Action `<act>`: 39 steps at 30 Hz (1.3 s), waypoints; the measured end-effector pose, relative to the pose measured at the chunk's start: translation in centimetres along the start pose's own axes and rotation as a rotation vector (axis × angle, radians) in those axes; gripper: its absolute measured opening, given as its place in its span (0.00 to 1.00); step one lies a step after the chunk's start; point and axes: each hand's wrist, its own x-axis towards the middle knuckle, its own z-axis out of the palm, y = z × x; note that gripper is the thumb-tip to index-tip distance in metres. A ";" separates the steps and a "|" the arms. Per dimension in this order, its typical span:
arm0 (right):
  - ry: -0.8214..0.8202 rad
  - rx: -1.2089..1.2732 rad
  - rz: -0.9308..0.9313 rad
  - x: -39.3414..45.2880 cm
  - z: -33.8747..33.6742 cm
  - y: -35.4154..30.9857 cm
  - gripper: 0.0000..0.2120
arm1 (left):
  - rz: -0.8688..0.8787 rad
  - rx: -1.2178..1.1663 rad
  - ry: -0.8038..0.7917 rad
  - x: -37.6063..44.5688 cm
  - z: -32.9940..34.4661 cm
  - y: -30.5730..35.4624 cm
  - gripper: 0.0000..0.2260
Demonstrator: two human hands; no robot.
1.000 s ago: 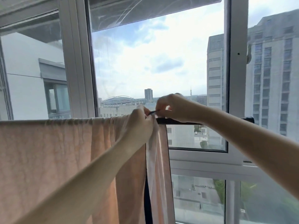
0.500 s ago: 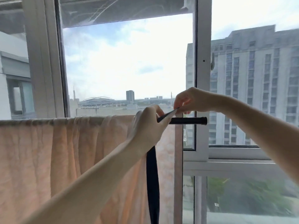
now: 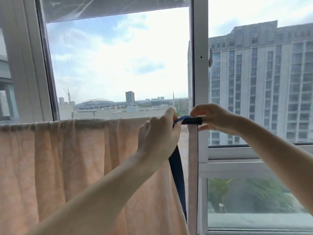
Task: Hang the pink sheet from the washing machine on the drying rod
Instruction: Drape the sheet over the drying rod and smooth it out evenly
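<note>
The pink sheet (image 3: 71, 163) hangs draped over the black drying rod (image 3: 192, 120), covering it from the left edge to near its right end. A dark blue border strip (image 3: 177, 168) of the sheet runs down below my left hand. My left hand (image 3: 158, 134) grips the sheet's top edge at the rod. My right hand (image 3: 212, 117) pinches the sheet's blue edge at the rod's bare black tip. The sheet's pale right edge (image 3: 192, 167) hangs straight down beneath the tip.
A white window frame post (image 3: 200, 65) stands right behind the rod's end, with glass panes on both sides. Another frame post (image 3: 25, 65) rises at the left. A sill rail (image 3: 254, 153) crosses below my right forearm.
The sheet's right edge has been drawn further right, now covering the rod almost to its tip. Both hands shifted right with it, and my right hand now sits at the rod's end.
</note>
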 end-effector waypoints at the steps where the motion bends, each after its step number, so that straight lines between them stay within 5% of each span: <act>1: 0.017 0.030 0.008 -0.4 0.1 0.3 0.03 | 0.004 -0.008 0.007 0.0 0.2 0.2 0.05; 8: 0.049 0.100 -0.052 -3.6 3.9 2.7 0.13 | 0.136 0.084 0.028 -2.6 2.6 1.0 0.08; 13: 0.004 0.127 -0.034 -5.3 6.1 4.0 0.14 | 0.076 0.140 -0.079 -5.3 3.7 0.5 0.06; 18: 0.034 -0.061 -0.038 -6.4 8.3 5.4 0.02 | -0.011 0.223 -0.172 -7.7 4.5 -0.4 0.09; 24: 0.023 -0.231 -0.007 -8.4 10.9 8.5 0.06 | -0.045 0.191 -0.222 -11.0 5.5 -1.6 0.12; 39: 0.134 -0.142 0.146 -14.3 16.8 14.7 0.02 | -0.244 0.057 -0.382 -21.2 8.5 -3.7 0.15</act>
